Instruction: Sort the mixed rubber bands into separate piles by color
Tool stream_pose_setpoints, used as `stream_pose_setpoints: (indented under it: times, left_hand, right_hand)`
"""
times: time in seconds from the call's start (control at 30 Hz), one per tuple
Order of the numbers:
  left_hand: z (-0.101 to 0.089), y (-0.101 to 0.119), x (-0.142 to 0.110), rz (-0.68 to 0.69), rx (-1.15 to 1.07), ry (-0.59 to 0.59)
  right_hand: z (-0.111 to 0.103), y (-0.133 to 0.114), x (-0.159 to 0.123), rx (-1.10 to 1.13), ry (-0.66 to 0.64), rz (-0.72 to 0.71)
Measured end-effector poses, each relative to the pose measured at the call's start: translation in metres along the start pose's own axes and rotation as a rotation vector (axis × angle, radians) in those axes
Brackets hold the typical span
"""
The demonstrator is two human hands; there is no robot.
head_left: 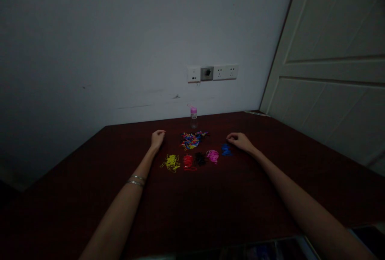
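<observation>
From above and behind my left hand (157,138) and right hand (241,141), I look forward and down in one wide view, well back from them, across the table (210,204) to the wall (126,43) beyond.

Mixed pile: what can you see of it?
The mixed pile is a loose, tangled heap of small, thin, rubbery-looking bands, blue, red, yellow and dark among them. It lies on the dark red table, narrowing toward the right. The bottle stands just beyond it; the red pile lies nearer the camera. Neither left hand nor right hand touches it.
</observation>
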State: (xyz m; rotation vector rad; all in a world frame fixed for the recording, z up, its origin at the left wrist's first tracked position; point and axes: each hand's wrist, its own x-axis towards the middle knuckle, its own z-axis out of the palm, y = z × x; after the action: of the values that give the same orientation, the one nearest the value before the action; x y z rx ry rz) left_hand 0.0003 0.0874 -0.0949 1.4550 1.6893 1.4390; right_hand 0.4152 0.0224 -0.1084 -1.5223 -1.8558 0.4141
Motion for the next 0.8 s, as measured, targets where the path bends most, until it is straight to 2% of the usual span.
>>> stream_pose_setpoints:
  times: [0.2,0.4,0.57,0.8]
  left_hand:
    - [0.005,-0.006,0.002,0.092,0.102,-0.007]
    - [0.004,-0.002,0.0,0.112,0.247,-0.046]
    - [0.002,0.002,-0.004,0.116,0.281,-0.045]
    - [0.002,-0.004,-0.001,0.137,0.305,-0.052]
  right_hand:
    - [0.001,-0.008,0.005,-0.052,-0.019,-0.062]
    - [0.008,-0.032,0.02,-0.16,-0.081,-0.15]
    - [0.016,-0.052,0.036,-0.239,-0.125,-0.137]
    - [0.027,-0.058,0.049,-0.355,-0.14,-0.113]
